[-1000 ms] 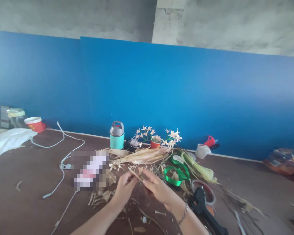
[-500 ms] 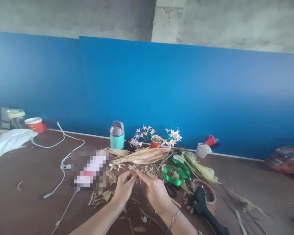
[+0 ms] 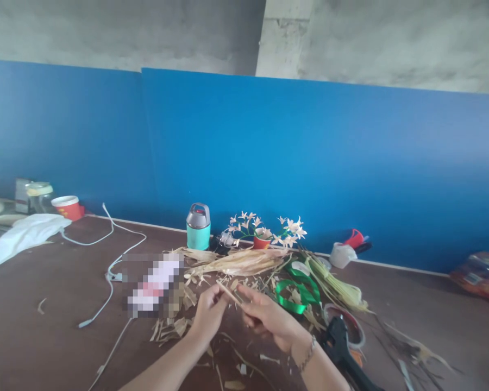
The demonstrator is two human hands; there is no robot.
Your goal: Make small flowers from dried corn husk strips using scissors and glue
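Note:
My left hand [image 3: 210,310] is closed, pinching a narrow pale strip of dried husk [image 3: 228,292] between thumb and fingertips. The strip slants down toward my right hand [image 3: 271,319], whose thumb and index finger are apart beside its lower end; whether they touch it I cannot tell. Beneath and around both hands lie husk scraps [image 3: 173,328]. Beyond them, a bundle of dried husks [image 3: 240,263] stretches across the table. Pale flowers [image 3: 291,231] on green stems stand in and around a small red cup [image 3: 261,243].
A black glue gun [image 3: 342,347] lies right of my right forearm, near a roll of clear tape [image 3: 361,326]. Green ribbon [image 3: 290,300] and a pale green fibre bundle [image 3: 338,285] are nearby. A turquoise flask [image 3: 198,234] stands behind; a white cable [image 3: 110,290] runs at left.
My right hand has drawn back to the right and its fingers have parted. The pale strip now shows plainly in my left hand. The view has shifted slightly.

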